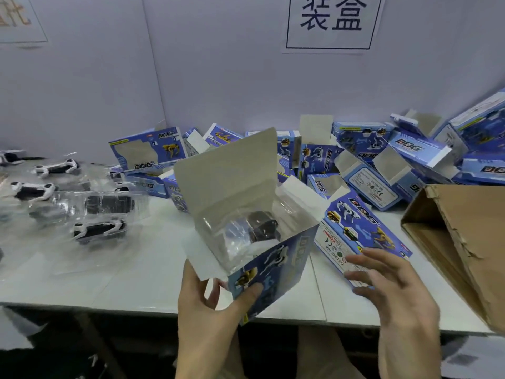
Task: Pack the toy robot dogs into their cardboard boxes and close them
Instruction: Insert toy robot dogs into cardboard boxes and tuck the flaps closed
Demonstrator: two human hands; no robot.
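White desk (pixel 142 280) against pale wall (pixel 218 77), printed sign (pixel 332 21) above. Left hand (pixel 207 310) pinching open blue box (pixel 270 266), toy dog (pixel 262 225) inside. Right hand (pixel 393 285) spread, empty. Box pile (pixel 366 160) behind.

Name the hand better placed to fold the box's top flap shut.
Right. The right hand hovers open and free beside the box, while the left hand is busy holding it. The tall flap stands open.

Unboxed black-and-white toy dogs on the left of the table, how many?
About 5: far-left edge, back, left, middle in clear tray, front. Clear trays may hide more.
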